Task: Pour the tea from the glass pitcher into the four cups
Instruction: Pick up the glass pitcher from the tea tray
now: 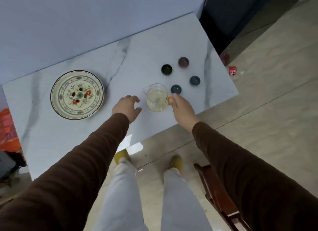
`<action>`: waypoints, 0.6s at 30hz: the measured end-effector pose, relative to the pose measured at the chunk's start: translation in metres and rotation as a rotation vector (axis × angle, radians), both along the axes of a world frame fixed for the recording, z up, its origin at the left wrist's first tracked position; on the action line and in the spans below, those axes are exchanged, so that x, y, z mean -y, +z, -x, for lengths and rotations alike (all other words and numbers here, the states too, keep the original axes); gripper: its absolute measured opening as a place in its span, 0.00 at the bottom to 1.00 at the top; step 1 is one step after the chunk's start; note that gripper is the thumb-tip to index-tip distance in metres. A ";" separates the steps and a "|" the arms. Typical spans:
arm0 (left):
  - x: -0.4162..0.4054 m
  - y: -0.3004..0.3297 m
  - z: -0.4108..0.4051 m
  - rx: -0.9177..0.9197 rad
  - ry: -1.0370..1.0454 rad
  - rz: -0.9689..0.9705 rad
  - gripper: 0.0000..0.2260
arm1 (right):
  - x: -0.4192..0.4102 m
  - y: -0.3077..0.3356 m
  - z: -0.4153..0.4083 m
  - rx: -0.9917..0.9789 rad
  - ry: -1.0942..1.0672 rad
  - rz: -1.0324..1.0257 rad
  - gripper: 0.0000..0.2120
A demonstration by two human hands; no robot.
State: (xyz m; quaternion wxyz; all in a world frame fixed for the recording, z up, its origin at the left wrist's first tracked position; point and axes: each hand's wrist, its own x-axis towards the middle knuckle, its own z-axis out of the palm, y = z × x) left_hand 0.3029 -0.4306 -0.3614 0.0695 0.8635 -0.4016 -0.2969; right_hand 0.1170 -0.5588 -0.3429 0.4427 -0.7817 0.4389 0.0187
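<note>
A glass pitcher with pale yellow tea stands upright on the white marble table. My right hand grips its amber handle on the right side. My left hand rests open on the table just left of the pitcher, not touching it. Beyond the pitcher stand several small cups: a blue-grey cup closest to the pitcher, another blue-grey cup, a dark green cup and a purple-brown cup. I cannot tell what the cups hold.
A round floral ceramic tray with drain holes sits at the table's left. A wooden chair stands by my right leg. Red litter lies on the floor past the table's right edge. An orange bag is at far left.
</note>
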 end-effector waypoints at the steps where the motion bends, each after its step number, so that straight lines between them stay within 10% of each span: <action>1: 0.007 0.002 0.017 -0.002 0.007 -0.003 0.17 | 0.008 0.003 0.016 0.009 -0.007 -0.009 0.14; 18: 0.129 0.006 0.058 -0.003 0.054 0.016 0.19 | 0.135 0.009 0.049 0.011 0.005 0.018 0.11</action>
